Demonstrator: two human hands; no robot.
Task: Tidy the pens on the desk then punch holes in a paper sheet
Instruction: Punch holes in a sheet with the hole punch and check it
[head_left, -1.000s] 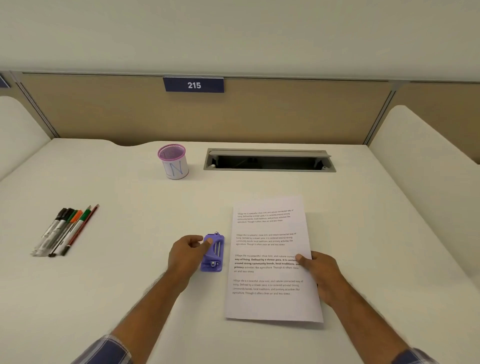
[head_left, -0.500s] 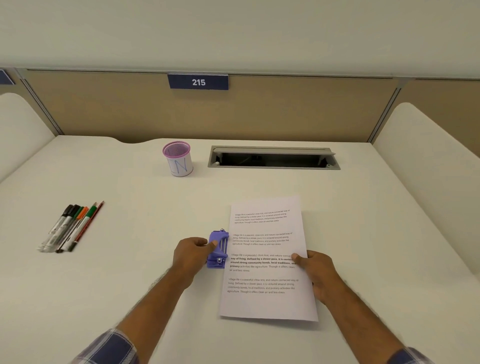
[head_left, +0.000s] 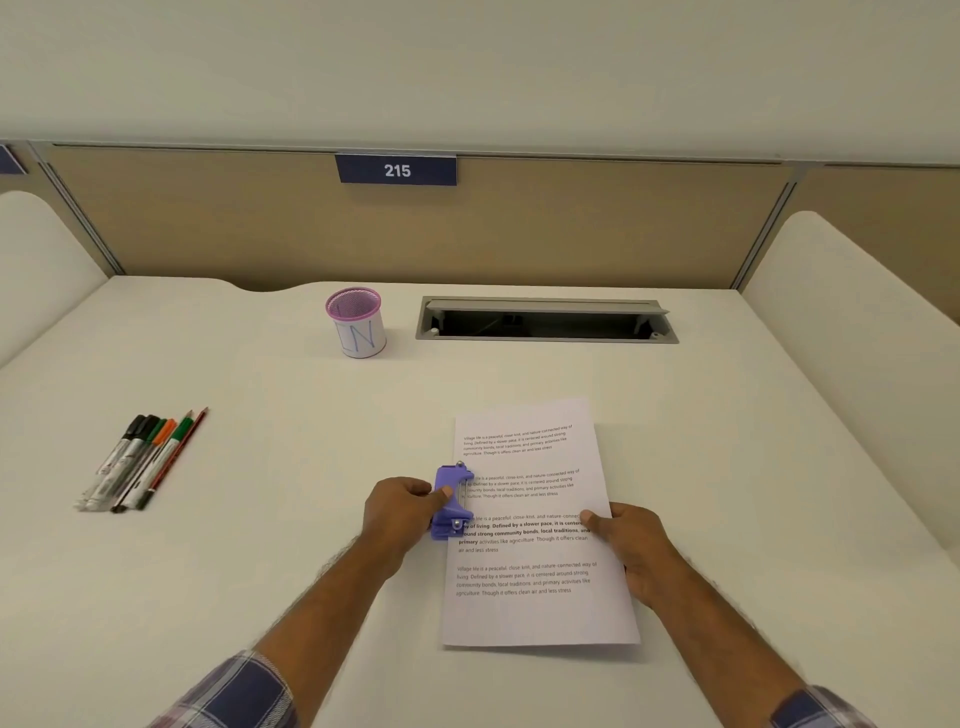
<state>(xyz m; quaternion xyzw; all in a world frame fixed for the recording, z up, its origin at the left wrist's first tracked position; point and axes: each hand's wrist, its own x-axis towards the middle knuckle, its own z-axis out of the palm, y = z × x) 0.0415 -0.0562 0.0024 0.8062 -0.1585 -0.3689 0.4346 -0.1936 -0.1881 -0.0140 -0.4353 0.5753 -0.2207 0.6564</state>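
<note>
Nearest, two forearms in checked sleeves reach over the white table (head_left: 260, 571). The right hand (head_left: 631, 551) rests on the right edge of the paper sheet (head_left: 540, 613), its thumb on top of the printed page and the other fingers loosely bent beside it; whether they reach under the edge I cannot tell. The left hand (head_left: 402, 512) grips the purple hole punch (head_left: 451, 501), thumb on top and fingers curled round its outer side, and the punch sits at the sheet's left edge about halfway up, its mouth over the margin. The sheet looks thin and limp, so I would judge it needs pinning flat near the edge, or it will slide or buckle in the slot. The punch looks small, rigid and light, best taken across its body and pressed from above. Further off to the left the pens (head_left: 140, 460) lie side by side in a neat row. At the back stand a pink pen cup (head_left: 357, 325) and a cable slot (head_left: 545, 321).
</note>
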